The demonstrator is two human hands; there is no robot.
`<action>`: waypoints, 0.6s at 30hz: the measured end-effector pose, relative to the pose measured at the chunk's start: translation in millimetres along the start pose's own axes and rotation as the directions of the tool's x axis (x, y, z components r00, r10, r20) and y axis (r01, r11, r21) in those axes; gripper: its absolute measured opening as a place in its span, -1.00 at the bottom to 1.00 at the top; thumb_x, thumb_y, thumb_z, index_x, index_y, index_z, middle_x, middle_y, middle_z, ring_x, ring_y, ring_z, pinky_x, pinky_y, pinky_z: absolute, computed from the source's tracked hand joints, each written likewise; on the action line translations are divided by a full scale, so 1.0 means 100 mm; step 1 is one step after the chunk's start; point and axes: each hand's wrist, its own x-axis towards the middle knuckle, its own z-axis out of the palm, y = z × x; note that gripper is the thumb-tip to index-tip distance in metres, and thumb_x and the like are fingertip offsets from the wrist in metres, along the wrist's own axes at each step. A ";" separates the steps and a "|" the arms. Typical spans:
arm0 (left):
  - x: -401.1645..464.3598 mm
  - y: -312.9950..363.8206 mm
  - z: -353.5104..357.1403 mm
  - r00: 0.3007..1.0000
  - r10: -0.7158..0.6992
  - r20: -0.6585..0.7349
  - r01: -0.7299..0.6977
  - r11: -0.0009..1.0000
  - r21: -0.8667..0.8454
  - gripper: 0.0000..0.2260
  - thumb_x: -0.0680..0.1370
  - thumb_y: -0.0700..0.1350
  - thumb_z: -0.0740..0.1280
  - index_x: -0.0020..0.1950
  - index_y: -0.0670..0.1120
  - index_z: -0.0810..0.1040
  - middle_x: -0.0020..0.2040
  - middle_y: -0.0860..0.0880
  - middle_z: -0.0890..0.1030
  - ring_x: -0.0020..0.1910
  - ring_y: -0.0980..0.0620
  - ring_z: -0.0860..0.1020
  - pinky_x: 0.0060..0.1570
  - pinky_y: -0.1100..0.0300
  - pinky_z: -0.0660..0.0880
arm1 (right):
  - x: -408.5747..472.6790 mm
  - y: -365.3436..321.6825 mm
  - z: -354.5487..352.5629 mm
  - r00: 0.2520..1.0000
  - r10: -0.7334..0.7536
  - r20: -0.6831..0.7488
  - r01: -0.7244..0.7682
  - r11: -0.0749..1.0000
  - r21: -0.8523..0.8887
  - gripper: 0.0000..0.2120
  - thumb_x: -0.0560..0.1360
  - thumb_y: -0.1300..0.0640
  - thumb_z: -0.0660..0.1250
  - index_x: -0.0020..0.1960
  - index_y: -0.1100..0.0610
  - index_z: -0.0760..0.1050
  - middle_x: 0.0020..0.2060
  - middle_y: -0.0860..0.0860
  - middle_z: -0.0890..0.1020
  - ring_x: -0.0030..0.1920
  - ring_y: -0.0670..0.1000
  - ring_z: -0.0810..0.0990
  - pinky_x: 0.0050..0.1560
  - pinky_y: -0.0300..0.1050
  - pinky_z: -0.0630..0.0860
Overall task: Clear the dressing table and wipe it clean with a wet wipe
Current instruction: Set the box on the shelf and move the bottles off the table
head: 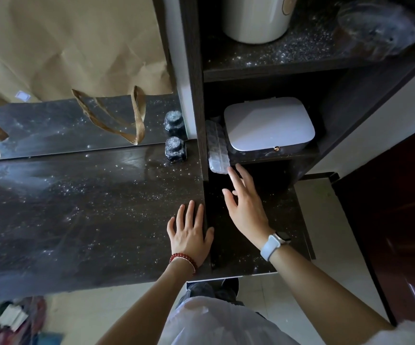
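Dressing table (77, 207): dark, glossy, dust-speckled; small dark jar (175, 149) by the mirror.
Left hand (190, 232): flat on top, fingers spread, empty.
Right hand (245, 205): fingers loose, empty, fingertips beside clear organiser box (217, 148).

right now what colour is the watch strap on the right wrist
Pale blue watch strap, seen clearest in the head view.

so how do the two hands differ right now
The left hand lies flat on the dressing table, beside the shelf divider; the right hand is raised, reaching toward the clear compartment box in the shelf. The left wrist has a red bead bracelet, the right a smartwatch. Both are open and empty.
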 end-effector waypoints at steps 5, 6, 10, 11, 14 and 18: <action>0.01 -0.03 -0.18 0.999 0.037 0.025 -0.036 0.998 -0.042 -0.52 0.55 0.09 0.07 0.46 0.01 0.16 0.50 -0.06 0.13 0.47 -0.08 0.07 0.37 -0.08 0.08 | -0.22 -0.02 -0.02 0.986 -0.076 -0.147 0.071 0.997 -0.038 -0.68 0.54 0.15 0.15 0.26 0.19 0.38 0.20 0.13 0.46 0.20 0.01 0.48 0.11 -0.11 0.54; 0.00 -0.05 -0.23 0.999 0.050 0.001 -0.050 0.997 -0.065 -0.54 0.51 0.06 0.09 0.40 -0.02 0.28 0.45 -0.10 0.27 0.43 -0.12 0.21 0.31 -0.12 0.20 | -0.28 -0.03 0.00 0.987 -0.097 -0.131 0.092 0.995 -0.044 -0.71 0.53 0.15 0.14 0.21 0.19 0.41 0.14 0.11 0.49 0.17 -0.01 0.48 0.10 -0.11 0.53; -0.06 -0.29 -0.35 0.993 -0.025 -0.112 0.009 0.990 -0.138 -0.57 0.42 0.04 0.09 0.20 -0.07 0.50 0.26 -0.13 0.50 0.26 -0.18 0.45 0.15 -0.16 0.38 | -0.27 -0.16 0.20 0.992 -0.119 0.046 0.120 0.992 -0.030 -0.72 0.50 0.15 0.10 0.15 0.19 0.45 0.06 0.08 0.53 0.11 -0.07 0.45 0.13 -0.21 0.42; -0.08 -0.36 -0.37 0.989 -0.068 -0.132 0.045 0.985 -0.166 -0.54 0.42 0.05 0.06 0.22 -0.08 0.49 0.28 -0.13 0.48 0.28 -0.19 0.42 0.19 -0.16 0.34 | -0.20 -0.22 0.25 0.988 -0.132 0.087 0.134 0.991 -0.027 -0.71 0.50 0.15 0.09 0.15 0.19 0.44 0.06 0.08 0.53 0.11 -0.06 0.44 0.14 -0.24 0.40; -0.07 -0.64 -0.47 0.970 -0.195 -0.144 0.160 0.962 -0.221 -0.49 0.44 0.09 -0.01 0.30 -0.07 0.43 0.37 -0.12 0.39 0.37 -0.18 0.28 0.29 -0.14 0.20 | 0.12 -0.47 0.47 0.969 -0.170 0.181 0.182 0.982 -0.051 -0.65 0.49 0.18 0.12 0.23 0.24 0.41 0.12 0.13 0.51 0.18 0.05 0.44 0.22 -0.15 0.40; -0.01 -1.01 -0.56 0.960 -0.275 -0.052 0.263 0.949 -0.175 -0.56 0.56 0.04 0.10 0.43 0.01 0.19 0.49 -0.05 0.14 0.46 -0.08 0.03 0.40 -0.06 -0.02 | 0.60 -0.77 0.85 0.981 -0.036 0.191 0.056 0.993 -0.100 -0.49 0.48 0.24 0.27 0.38 0.33 0.23 0.30 0.25 0.37 0.34 0.20 0.32 0.35 0.09 0.30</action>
